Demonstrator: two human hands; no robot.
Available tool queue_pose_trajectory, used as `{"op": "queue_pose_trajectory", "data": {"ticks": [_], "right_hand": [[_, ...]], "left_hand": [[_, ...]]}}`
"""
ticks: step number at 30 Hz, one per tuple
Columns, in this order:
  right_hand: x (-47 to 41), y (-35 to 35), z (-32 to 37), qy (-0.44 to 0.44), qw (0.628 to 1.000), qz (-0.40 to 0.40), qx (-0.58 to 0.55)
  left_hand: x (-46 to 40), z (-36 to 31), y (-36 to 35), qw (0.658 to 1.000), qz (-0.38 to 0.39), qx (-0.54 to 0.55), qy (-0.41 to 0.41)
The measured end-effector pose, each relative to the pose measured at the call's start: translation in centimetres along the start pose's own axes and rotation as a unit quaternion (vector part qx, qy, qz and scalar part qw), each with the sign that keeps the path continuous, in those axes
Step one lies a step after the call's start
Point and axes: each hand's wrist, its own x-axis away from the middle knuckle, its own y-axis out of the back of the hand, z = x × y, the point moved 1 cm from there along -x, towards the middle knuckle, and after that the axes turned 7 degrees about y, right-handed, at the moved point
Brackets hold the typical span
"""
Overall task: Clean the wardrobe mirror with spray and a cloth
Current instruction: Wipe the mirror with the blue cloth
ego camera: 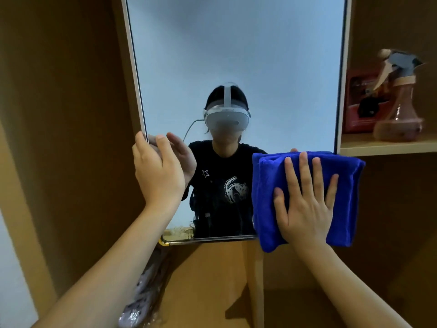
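Blue folded cloth (pixel 305 197) lies under the right hand (pixel 307 209), whose grip is flat and fully spread, fingers splayed: pressing, not pinching, likely to load the pad evenly against the mirror (pixel 236 55) at its lower right corner. Left of it, the left hand (pixel 158 171) curls its grip around the mirror's left edge, thumb on the glass, apparently steadying the panel. Beyond, right of the cloth hand, the spray bottle (pixel 399 107) stands parked on a shelf (pixel 387 145), both hands being occupied.
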Motion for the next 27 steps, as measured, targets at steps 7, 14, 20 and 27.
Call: {"op": "queue_pose_trajectory", "data": {"ticks": [7,14,20,27], "right_hand": [[-1.3,-0.9,6.9,0.003,1.0,-0.008,-0.005],[-2.1,-2.4,16.3,0.098,0.994,0.048,-0.027],[-0.5,-3.2,19.7,0.082,0.993,0.08,-0.008],[0.6,-3.3,18.8,0.11,0.992,0.064,-0.027]], "left_hand": [[-0.2,0.3,-0.1,1.0,0.006,0.02,0.014],[-0.6,0.2,0.0,0.998,0.004,0.061,0.011],[-1.0,0.8,0.3,0.997,0.006,0.082,0.01],[-0.7,0.4,0.7,0.995,0.013,0.093,0.028]]}}
